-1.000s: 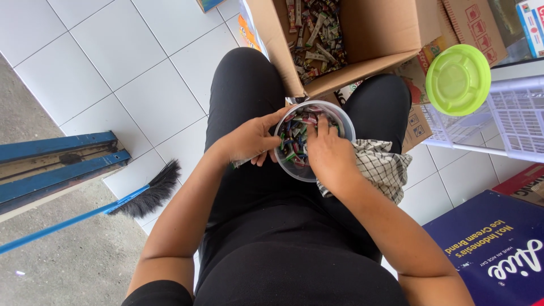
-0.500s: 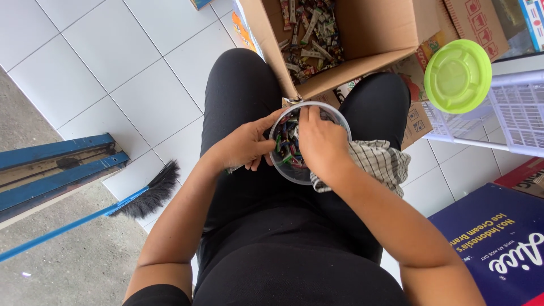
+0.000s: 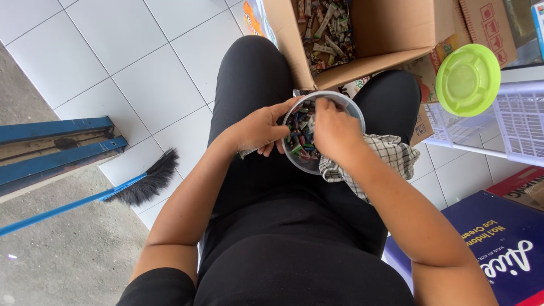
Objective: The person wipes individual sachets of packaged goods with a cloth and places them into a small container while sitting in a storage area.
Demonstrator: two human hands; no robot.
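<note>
A clear round plastic jar point(image 3: 306, 164) full of small wrapped sweets rests on my lap between my black-clad thighs. My left hand point(image 3: 262, 129) grips the jar's left side and rim. Over the jar's mouth, my right hand point(image 3: 334, 129) has its fingers curled down among the sweets; what they pinch is hidden. A checked cloth point(image 3: 385, 161) lies under my right wrist, beside the jar.
An open cardboard box point(image 3: 391, 34) holding more wrapped sweets stands ahead of my knees. A lime green lid point(image 3: 467, 79) lies on a white wire basket point(image 3: 504, 127) at the right. A blue-handled broom point(image 3: 102, 195) and blue boards point(image 3: 54, 150) lie left; a blue carton point(image 3: 498, 243) sits lower right.
My right hand has slid further over the jar's mouth and dipped into the sweets. The left hand keeps its hold on the jar.
</note>
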